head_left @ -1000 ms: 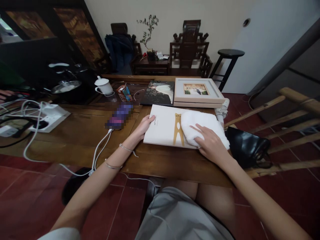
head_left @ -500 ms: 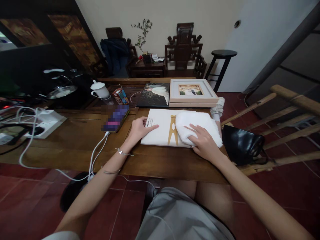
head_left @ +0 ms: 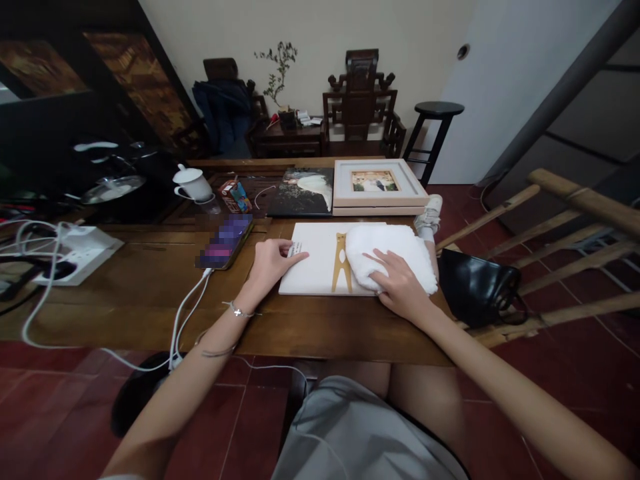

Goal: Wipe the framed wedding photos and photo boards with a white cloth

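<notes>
On the near side of the wooden table [head_left: 310, 327], a white board [head_left: 315, 260] lies flat, and handling looks under way: the white cloth [head_left: 410, 243] already covers its right part, while the cat figure [head_left: 341, 245] and left part are uncovered. Whether any part is finished cannot be told. The right hand [head_left: 403, 287] lies on the cloth, fingers loosely spread; the left hand [head_left: 270, 267] curls at the board's left edge, thumb on top, its grip unclear. Behind, a dark picture [head_left: 295, 197] and framed picture [head_left: 373, 181] lie untouched.
</notes>
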Action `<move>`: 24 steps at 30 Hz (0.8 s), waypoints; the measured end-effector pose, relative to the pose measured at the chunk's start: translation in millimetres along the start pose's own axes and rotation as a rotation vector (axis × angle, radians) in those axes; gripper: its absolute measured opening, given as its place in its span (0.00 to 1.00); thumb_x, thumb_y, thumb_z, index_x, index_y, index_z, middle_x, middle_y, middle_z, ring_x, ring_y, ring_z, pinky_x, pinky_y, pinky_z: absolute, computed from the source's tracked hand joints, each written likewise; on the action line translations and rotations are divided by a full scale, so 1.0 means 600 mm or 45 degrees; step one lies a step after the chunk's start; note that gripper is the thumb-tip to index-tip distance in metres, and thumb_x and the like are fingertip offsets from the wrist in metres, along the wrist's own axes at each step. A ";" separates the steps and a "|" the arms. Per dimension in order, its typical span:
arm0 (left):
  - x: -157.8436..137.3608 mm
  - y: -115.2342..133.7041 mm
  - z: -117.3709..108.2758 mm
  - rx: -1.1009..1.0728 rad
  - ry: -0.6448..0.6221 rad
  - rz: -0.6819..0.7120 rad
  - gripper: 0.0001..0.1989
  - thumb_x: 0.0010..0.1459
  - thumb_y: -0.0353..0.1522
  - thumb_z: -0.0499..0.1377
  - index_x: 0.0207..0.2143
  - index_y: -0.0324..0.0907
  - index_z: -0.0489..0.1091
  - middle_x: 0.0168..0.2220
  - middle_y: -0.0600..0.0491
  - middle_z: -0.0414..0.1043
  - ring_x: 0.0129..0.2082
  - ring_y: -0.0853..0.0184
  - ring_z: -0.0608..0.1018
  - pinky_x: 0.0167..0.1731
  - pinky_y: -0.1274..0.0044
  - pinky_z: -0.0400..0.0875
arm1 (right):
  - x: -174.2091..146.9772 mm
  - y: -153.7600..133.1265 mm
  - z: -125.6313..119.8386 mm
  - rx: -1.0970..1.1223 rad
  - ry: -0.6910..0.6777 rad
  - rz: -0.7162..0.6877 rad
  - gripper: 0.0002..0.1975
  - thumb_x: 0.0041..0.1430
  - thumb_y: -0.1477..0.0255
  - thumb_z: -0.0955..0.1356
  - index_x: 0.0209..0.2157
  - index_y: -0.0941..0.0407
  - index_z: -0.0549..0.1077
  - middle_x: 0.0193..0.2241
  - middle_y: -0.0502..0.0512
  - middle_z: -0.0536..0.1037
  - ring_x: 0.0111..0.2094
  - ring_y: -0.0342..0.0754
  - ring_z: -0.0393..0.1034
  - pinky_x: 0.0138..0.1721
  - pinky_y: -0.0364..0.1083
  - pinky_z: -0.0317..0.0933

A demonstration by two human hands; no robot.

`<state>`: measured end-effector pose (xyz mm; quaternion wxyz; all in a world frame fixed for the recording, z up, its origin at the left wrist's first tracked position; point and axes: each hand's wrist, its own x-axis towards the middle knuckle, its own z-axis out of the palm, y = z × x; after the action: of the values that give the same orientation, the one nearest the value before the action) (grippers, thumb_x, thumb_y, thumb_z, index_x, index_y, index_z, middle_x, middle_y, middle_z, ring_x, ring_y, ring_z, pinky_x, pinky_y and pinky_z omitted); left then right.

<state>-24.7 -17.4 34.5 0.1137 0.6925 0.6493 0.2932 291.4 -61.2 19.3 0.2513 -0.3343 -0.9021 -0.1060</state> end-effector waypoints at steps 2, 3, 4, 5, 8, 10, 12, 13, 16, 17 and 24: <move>0.000 -0.001 0.002 0.038 -0.009 0.022 0.21 0.51 0.48 0.69 0.37 0.38 0.80 0.33 0.45 0.81 0.33 0.55 0.81 0.38 0.67 0.74 | 0.000 0.000 0.000 0.011 0.006 -0.003 0.19 0.44 0.86 0.64 0.38 0.59 0.77 0.58 0.70 0.74 0.60 0.70 0.67 0.56 0.67 0.65; 0.000 -0.001 0.004 0.055 -0.008 0.048 0.22 0.53 0.47 0.68 0.39 0.38 0.80 0.35 0.44 0.81 0.35 0.54 0.82 0.40 0.67 0.75 | 0.000 0.000 0.001 0.018 0.007 -0.004 0.19 0.44 0.86 0.64 0.38 0.60 0.77 0.58 0.70 0.74 0.60 0.70 0.67 0.57 0.67 0.64; -0.001 -0.001 0.006 0.068 -0.003 0.087 0.22 0.54 0.46 0.67 0.42 0.38 0.79 0.38 0.43 0.81 0.38 0.54 0.82 0.43 0.66 0.75 | -0.001 0.000 0.001 0.026 0.002 -0.002 0.20 0.44 0.86 0.64 0.38 0.59 0.77 0.58 0.70 0.74 0.60 0.69 0.66 0.57 0.68 0.64; -0.001 -0.002 0.010 0.076 0.002 0.140 0.22 0.56 0.45 0.65 0.44 0.37 0.78 0.43 0.42 0.80 0.43 0.53 0.81 0.48 0.64 0.74 | 0.000 0.000 0.001 0.035 -0.007 0.003 0.20 0.44 0.86 0.64 0.39 0.59 0.77 0.58 0.70 0.74 0.61 0.69 0.66 0.57 0.68 0.63; -0.001 -0.004 0.025 0.085 -0.050 0.323 0.22 0.64 0.41 0.57 0.53 0.36 0.74 0.61 0.38 0.69 0.61 0.53 0.72 0.61 0.63 0.64 | 0.001 0.000 0.003 0.056 -0.041 0.023 0.21 0.45 0.87 0.64 0.40 0.58 0.78 0.59 0.69 0.73 0.63 0.67 0.64 0.59 0.69 0.61; -0.001 -0.005 0.035 0.086 -0.166 0.407 0.24 0.67 0.39 0.50 0.59 0.34 0.69 0.67 0.38 0.60 0.67 0.55 0.64 0.66 0.63 0.57 | 0.004 -0.001 0.003 0.059 -0.058 0.029 0.20 0.46 0.86 0.64 0.40 0.58 0.78 0.60 0.69 0.72 0.63 0.67 0.63 0.59 0.68 0.60; 0.000 -0.006 0.042 0.081 -0.288 0.442 0.27 0.69 0.40 0.47 0.63 0.34 0.64 0.70 0.39 0.55 0.70 0.56 0.58 0.68 0.62 0.51 | 0.006 -0.001 0.003 0.065 -0.074 0.039 0.20 0.46 0.86 0.65 0.40 0.58 0.78 0.60 0.68 0.72 0.63 0.66 0.63 0.60 0.68 0.60; 0.000 -0.007 0.045 0.075 -0.330 0.442 0.28 0.69 0.41 0.47 0.65 0.34 0.62 0.70 0.39 0.53 0.71 0.56 0.55 0.69 0.62 0.49 | 0.007 -0.001 0.004 0.070 -0.083 0.047 0.20 0.46 0.86 0.65 0.41 0.57 0.78 0.60 0.68 0.72 0.64 0.66 0.62 0.60 0.68 0.59; 0.001 -0.009 0.048 0.058 -0.383 0.421 0.31 0.69 0.43 0.46 0.67 0.35 0.57 0.72 0.40 0.49 0.73 0.57 0.50 0.70 0.62 0.45 | 0.008 0.000 0.004 0.077 -0.095 0.067 0.21 0.46 0.86 0.65 0.41 0.56 0.78 0.60 0.66 0.72 0.64 0.65 0.62 0.60 0.68 0.59; 0.001 -0.009 0.048 0.053 -0.390 0.418 0.31 0.69 0.43 0.46 0.68 0.34 0.56 0.72 0.39 0.48 0.73 0.57 0.49 0.70 0.62 0.44 | 0.008 0.000 0.003 0.074 -0.097 0.068 0.21 0.46 0.86 0.65 0.41 0.56 0.78 0.60 0.66 0.72 0.64 0.65 0.62 0.60 0.68 0.59; 0.003 -0.007 0.046 0.053 -0.413 0.402 0.32 0.69 0.43 0.45 0.68 0.34 0.55 0.72 0.39 0.47 0.73 0.57 0.48 0.70 0.62 0.44 | 0.009 0.004 0.000 0.036 -0.107 0.039 0.21 0.45 0.85 0.65 0.41 0.56 0.77 0.59 0.66 0.74 0.62 0.66 0.65 0.59 0.66 0.61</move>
<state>-13.0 -9.0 10.2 0.1551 0.8258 0.5119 0.1786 289.3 -56.4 22.1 0.2196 -0.3487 -0.9080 -0.0752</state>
